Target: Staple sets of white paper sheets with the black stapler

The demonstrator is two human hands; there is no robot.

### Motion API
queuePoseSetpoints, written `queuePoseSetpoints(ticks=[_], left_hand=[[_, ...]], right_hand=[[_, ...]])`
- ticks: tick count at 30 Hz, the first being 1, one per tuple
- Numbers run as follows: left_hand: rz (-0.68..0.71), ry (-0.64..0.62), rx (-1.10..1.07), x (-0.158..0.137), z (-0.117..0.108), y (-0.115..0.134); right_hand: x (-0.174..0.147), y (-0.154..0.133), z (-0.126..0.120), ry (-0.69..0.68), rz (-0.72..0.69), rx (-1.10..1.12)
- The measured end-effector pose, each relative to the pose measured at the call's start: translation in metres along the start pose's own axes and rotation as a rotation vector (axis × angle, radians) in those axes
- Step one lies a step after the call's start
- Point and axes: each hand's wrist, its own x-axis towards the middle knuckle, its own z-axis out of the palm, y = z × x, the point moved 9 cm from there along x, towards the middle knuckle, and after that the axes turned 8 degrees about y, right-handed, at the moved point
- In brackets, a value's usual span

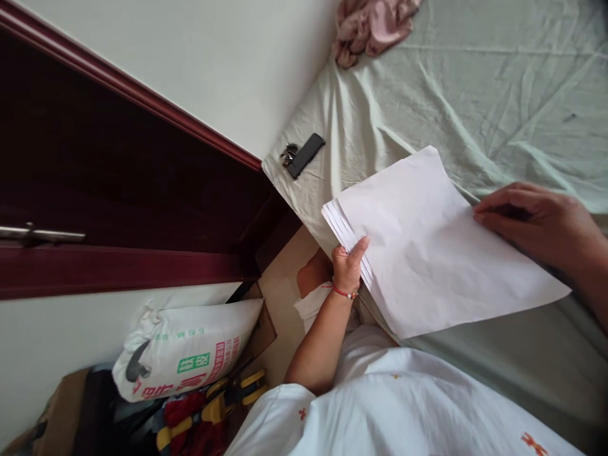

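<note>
A stack of white paper (418, 234) is held in front of me, over the near edge of the bed. My left hand (348, 269), with a red bracelet at the wrist, grips the stack's left side. Its thumb lies on top and its other fingers are hidden underneath. Several layers fan out slightly along that left edge. At the far right edge of the paper, my right hand (536, 221) has thumb and forefinger pinched together on the top sheet's edge.
A pale green sheet (475, 95) covers the bed. On it lie a black flat object (305, 156) with small metal parts and a crumpled pink cloth (373, 28). A dark red door (118, 164) and a full white sack (190, 348) are at left.
</note>
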Motion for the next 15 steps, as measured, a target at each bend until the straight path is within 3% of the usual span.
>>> queuePoseSetpoints(ticks=[5,11,15], left_hand=[[-0.084,0.19,-0.201,0.004,-0.011,0.004],[-0.078,0.292,-0.263,0.004,-0.014,0.011],[-0.134,0.316,-0.35,0.005,-0.014,0.012]], right_hand=[[0.0,0.018,0.006,-0.101,0.071,0.001],[-0.002,0.003,0.015,-0.145,-0.136,0.024],[-0.003,-0.007,0.018,-0.142,-0.184,0.003]])
